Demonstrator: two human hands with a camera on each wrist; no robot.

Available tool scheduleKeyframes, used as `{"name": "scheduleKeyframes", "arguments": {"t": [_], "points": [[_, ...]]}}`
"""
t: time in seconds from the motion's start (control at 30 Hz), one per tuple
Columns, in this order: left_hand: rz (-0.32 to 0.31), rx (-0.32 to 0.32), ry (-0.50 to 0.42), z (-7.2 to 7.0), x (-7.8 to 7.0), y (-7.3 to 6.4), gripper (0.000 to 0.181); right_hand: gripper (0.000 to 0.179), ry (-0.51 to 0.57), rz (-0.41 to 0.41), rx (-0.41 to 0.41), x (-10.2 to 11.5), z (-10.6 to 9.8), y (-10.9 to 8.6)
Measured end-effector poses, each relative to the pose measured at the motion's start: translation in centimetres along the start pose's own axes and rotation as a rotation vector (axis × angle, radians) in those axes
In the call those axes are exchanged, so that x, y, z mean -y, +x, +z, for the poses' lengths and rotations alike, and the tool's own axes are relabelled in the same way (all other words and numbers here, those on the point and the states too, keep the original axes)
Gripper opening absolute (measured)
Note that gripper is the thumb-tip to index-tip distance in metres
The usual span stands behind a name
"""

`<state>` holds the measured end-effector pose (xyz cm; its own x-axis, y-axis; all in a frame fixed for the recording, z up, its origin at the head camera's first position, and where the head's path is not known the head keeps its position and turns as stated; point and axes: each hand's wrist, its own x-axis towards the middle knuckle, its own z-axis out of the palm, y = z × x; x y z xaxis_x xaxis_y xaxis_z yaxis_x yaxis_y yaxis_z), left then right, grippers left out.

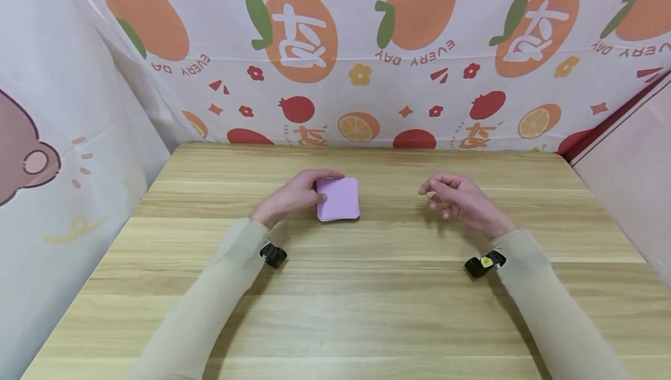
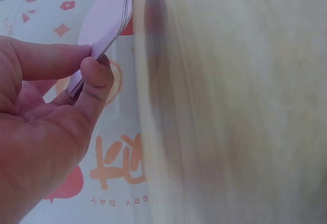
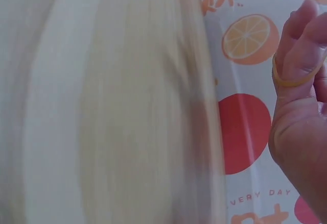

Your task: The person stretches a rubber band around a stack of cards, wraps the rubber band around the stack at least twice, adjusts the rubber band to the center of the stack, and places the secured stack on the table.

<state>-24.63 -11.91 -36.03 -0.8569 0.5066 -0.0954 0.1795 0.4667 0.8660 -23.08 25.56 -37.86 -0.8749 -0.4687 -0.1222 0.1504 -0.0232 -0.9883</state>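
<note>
While our left hand (image 1: 295,194) pinches the purple card stack (image 1: 338,199) above the table (image 1: 367,298), right hand (image 1: 461,199) right of the stack, rubber band (image 3: 291,78) looped round its curled fingers (image 3: 301,25).

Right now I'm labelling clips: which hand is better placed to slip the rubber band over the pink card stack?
Right hand: the rubber band loops its fingers; left hand pinches the pink card stack.

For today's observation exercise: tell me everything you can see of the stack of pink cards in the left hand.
The stack of cards is pale lilac-pink, squarish with rounded corners, and looks like thin card. The left wrist view shows several layered edges, slightly bowed. The left hand pinches its left edge between thumb and fingers, holding it above or on the wooden table; which cannot be told. Its plain face points up. Nothing else touches it.
</note>
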Motion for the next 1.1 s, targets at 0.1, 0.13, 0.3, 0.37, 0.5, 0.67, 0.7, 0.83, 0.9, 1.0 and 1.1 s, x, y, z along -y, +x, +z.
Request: {"name": "scheduleKeyframes", "arguments": {"t": [0.1,0.13,0.3,0.37,0.5,0.67,0.7,0.83,0.9,1.0,1.1], "points": [[0.021,-0.014,-0.027,0.1,0.1,-0.1,0.061,0.021,0.013,-0.036,0.007,0.0,0.5,-0.1],[0.025,-0.019,-0.038,0.2,0.2,-0.1,0.061,0.022,0.011,-0.045,0.003,0.0,0.7,-0.1],[0.045,-0.046,-0.060,0.4,0.2,-0.3,0.062,0.027,-0.043,-0.068,-0.074,0.1,2.1,0.0],[0.048,-0.057,-0.061,0.5,0.2,-0.3,0.063,0.030,-0.081,-0.076,-0.106,0.2,2.7,0.0],[0.054,-0.076,-0.063,0.6,0.0,-0.3,0.063,0.035,-0.143,-0.096,-0.146,0.5,4.0,0.1],[0.069,-0.098,-0.077,0.6,-0.3,-0.4,0.060,0.038,-0.171,-0.134,-0.185,1.1,5.3,0.2],[0.066,-0.102,-0.083,0.6,-0.4,-0.4,0.059,0.039,-0.176,-0.143,-0.190,1.3,5.5,0.2],[0.042,-0.102,-0.129,0.7,-0.7,-0.4,0.055,0.039,-0.184,-0.171,-0.200,1.6,6.4,0.4],[0.030,-0.101,-0.163,0.7,-0.8,-0.4,0.053,0.039,-0.194,-0.184,-0.197,1.6,6.8,0.5],[0.012,-0.109,-0.222,0.8,-0.8,-0.5,0.050,0.037,-0.210,-0.198,-0.198,1.4,7.5,0.8],[0.017,-0.119,-0.274,0.8,-0.8,-0.6,0.049,0.038,-0.220,-0.202,-0.197,1.1,8.1,1.0]]}}
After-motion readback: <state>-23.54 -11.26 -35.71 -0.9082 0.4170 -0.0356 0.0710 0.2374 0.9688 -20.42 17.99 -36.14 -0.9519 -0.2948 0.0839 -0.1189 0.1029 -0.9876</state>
